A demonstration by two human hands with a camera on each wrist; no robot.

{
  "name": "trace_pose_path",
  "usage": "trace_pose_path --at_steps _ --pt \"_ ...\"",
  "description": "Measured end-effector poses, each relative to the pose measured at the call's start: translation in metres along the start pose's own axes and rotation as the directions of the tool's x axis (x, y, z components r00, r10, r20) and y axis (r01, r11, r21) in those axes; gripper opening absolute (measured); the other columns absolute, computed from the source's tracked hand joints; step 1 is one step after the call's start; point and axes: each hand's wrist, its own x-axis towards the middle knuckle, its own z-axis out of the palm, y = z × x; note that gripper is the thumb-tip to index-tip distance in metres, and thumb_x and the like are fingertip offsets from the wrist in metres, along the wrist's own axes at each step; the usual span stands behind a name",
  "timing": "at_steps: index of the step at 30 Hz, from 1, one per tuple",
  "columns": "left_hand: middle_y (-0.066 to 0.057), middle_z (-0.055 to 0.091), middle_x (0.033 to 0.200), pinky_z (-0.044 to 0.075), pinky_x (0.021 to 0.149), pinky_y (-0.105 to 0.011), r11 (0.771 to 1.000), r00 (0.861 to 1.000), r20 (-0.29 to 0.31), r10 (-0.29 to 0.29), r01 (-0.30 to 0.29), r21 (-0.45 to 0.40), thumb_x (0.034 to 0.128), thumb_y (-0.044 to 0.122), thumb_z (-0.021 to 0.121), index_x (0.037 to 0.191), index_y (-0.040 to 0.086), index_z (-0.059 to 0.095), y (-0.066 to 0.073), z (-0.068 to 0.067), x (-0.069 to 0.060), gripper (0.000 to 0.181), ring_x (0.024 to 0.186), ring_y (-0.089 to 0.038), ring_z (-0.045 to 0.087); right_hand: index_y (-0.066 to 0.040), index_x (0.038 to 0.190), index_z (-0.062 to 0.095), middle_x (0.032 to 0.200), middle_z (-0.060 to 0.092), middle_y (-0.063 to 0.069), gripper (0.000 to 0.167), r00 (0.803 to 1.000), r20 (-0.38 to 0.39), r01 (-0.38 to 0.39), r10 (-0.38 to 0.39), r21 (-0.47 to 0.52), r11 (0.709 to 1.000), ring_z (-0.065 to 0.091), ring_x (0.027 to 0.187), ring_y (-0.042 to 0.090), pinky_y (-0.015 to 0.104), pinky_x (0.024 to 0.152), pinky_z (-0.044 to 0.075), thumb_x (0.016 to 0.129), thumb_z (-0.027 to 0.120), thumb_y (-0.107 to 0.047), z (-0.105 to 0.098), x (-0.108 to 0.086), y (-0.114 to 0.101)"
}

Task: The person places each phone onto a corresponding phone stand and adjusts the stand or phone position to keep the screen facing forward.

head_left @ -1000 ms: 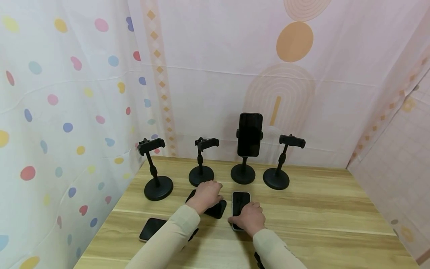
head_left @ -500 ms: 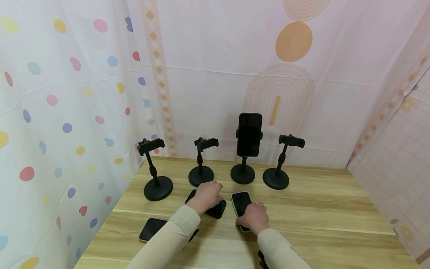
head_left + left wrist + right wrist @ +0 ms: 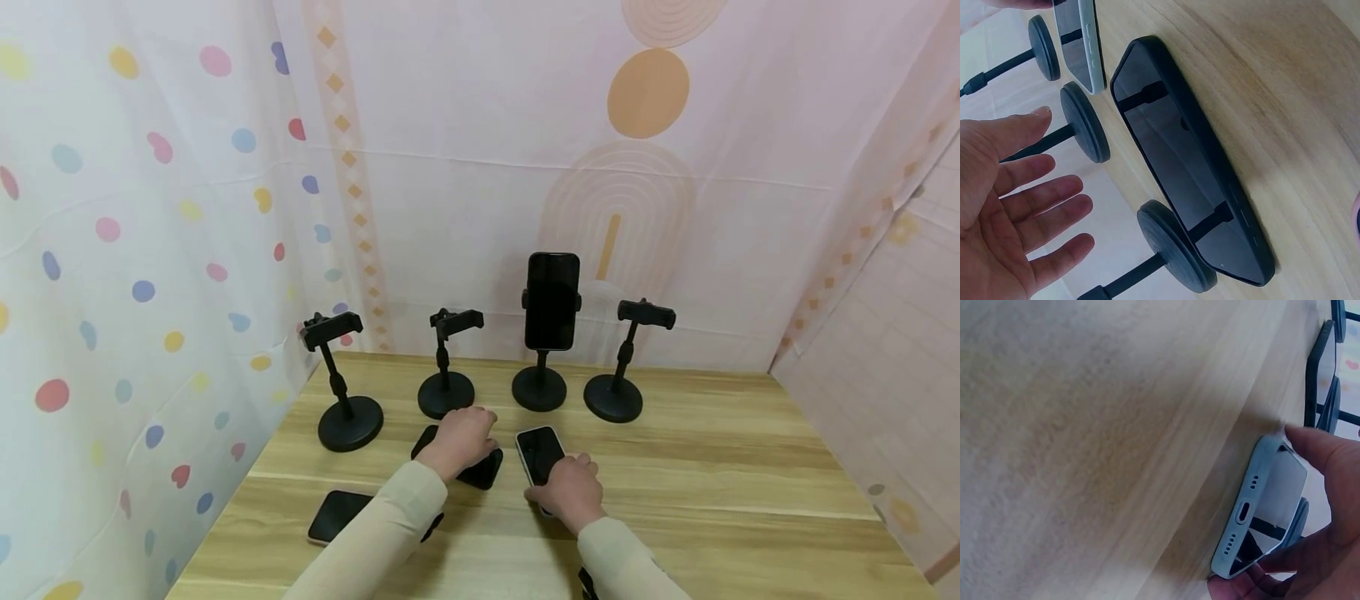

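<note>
My right hand (image 3: 572,490) grips a smartphone in a pale case (image 3: 538,450) by its two long edges. In the right wrist view the thumb is at one side of that phone (image 3: 1244,515) and the fingers are at the other, with the charging port facing the camera. Over a black-cased smartphone (image 3: 482,472) hovers my left hand (image 3: 459,440). The left wrist view shows that left hand (image 3: 1029,200) with loosely spread fingers, apart from the black phone (image 3: 1179,162), which lies screen up on the table.
Behind the hands stand black phone stands (image 3: 446,393), (image 3: 351,423), (image 3: 613,398) with bare clamps. Another stand (image 3: 538,388) holds an upright smartphone (image 3: 553,300). A further smartphone (image 3: 336,515) lies at the left, partly behind the left sleeve. Patterned curtains (image 3: 465,217) border the wooden table (image 3: 720,492).
The right hand has turned the pale-cased phone slightly, its near end swinging right. My left hand stays over the black phone. The head view has shifted a little.
</note>
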Motion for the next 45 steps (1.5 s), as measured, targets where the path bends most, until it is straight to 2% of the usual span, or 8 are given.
trace_pose_path --at_steps 3,6,13,20,27,32,38,45 --pt "-0.004 0.067 0.087 0.053 0.065 -0.038 1.000 1.000 0.001 0.002 -0.002 0.003 0.0899 0.022 0.075 0.103 0.008 0.072 0.000 0.000 0.000 0.020 0.072 -0.020 0.064 0.016 0.095 0.060 0.092 0.045 0.021 0.070 1.000 -0.007 0.008 -0.008 -0.019 1.000 0.046 0.083 0.032 0.045 0.061 0.052 0.069 0.088 -0.044 0.001 0.000 0.000" --pt "-0.005 0.068 0.090 0.054 0.066 -0.038 1.000 1.000 -0.006 0.004 -0.004 0.009 0.0898 0.023 0.075 0.105 0.008 0.073 0.001 0.000 -0.001 0.022 0.074 -0.020 0.065 0.017 0.096 0.060 0.092 0.045 0.022 0.069 1.000 -0.012 0.006 -0.006 -0.031 1.000 0.046 0.084 0.031 0.045 0.061 0.052 0.070 0.087 -0.041 0.002 0.002 0.000" --pt "-0.004 0.067 0.086 0.054 0.066 -0.038 1.000 1.000 -0.023 0.000 0.001 0.019 0.0887 0.025 0.076 0.100 0.009 0.073 -0.001 0.001 -0.001 0.019 0.074 -0.020 0.065 0.013 0.090 0.065 0.092 0.047 0.022 0.057 1.000 0.000 0.003 -0.003 -0.037 0.999 0.047 0.084 0.032 0.046 0.062 0.052 0.069 0.087 -0.034 -0.002 0.005 0.002" --pt "-0.006 0.068 0.088 0.054 0.066 -0.039 1.000 1.000 -0.026 0.001 -0.001 0.006 0.0878 0.024 0.077 0.102 0.008 0.073 -0.004 0.004 -0.001 0.022 0.075 -0.021 0.066 0.012 0.097 0.065 0.093 0.048 0.023 0.057 0.999 0.028 0.015 -0.014 -0.056 0.998 0.047 0.084 0.033 0.047 0.065 0.053 0.067 0.088 -0.031 -0.010 0.003 0.004" --pt "-0.005 0.068 0.086 0.054 0.065 -0.038 1.000 1.000 -0.030 0.003 -0.002 0.018 0.0877 0.025 0.077 0.101 0.009 0.073 -0.005 0.005 -0.002 0.022 0.074 -0.021 0.065 0.007 0.094 0.068 0.092 0.052 0.022 0.053 0.998 0.045 0.053 -0.049 -0.103 0.993 0.050 0.084 0.033 0.047 0.066 0.052 0.066 0.086 -0.035 -0.016 0.006 0.008" --pt "-0.003 0.065 0.080 0.053 0.063 -0.038 1.000 0.999 -0.037 0.001 0.000 0.017 0.0876 0.024 0.077 0.095 0.009 0.072 -0.005 0.004 -0.002 0.018 0.070 -0.020 0.064 0.004 0.092 0.070 0.091 0.054 0.021 0.050 0.997 0.052 0.057 -0.051 -0.130 0.990 0.053 0.079 0.029 0.045 0.065 0.052 0.067 0.085 -0.037 -0.020 0.009 0.009" --pt "-0.002 0.063 0.077 0.053 0.062 -0.037 1.000 0.999 -0.041 -0.002 0.003 0.021 0.0875 0.024 0.077 0.094 0.009 0.072 -0.005 0.003 -0.002 0.016 0.068 -0.019 0.063 0.001 0.089 0.069 0.087 0.058 0.016 0.046 0.996 0.081 0.054 -0.043 -0.133 0.990 0.054 0.071 0.024 0.040 0.059 0.051 0.068 0.086 -0.037 -0.023 0.010 0.011" --pt "-0.004 0.066 0.082 0.054 0.064 -0.037 1.000 0.999 -0.042 0.002 -0.001 0.027 0.0884 0.025 0.076 0.099 0.009 0.073 -0.005 0.001 -0.003 0.020 0.072 -0.020 0.065 0.001 0.091 0.068 0.084 0.058 0.013 0.051 0.995 0.088 0.043 -0.036 -0.085 0.995 0.054 0.071 0.023 0.039 0.058 0.050 0.066 0.086 -0.039 -0.028 0.011 0.014"
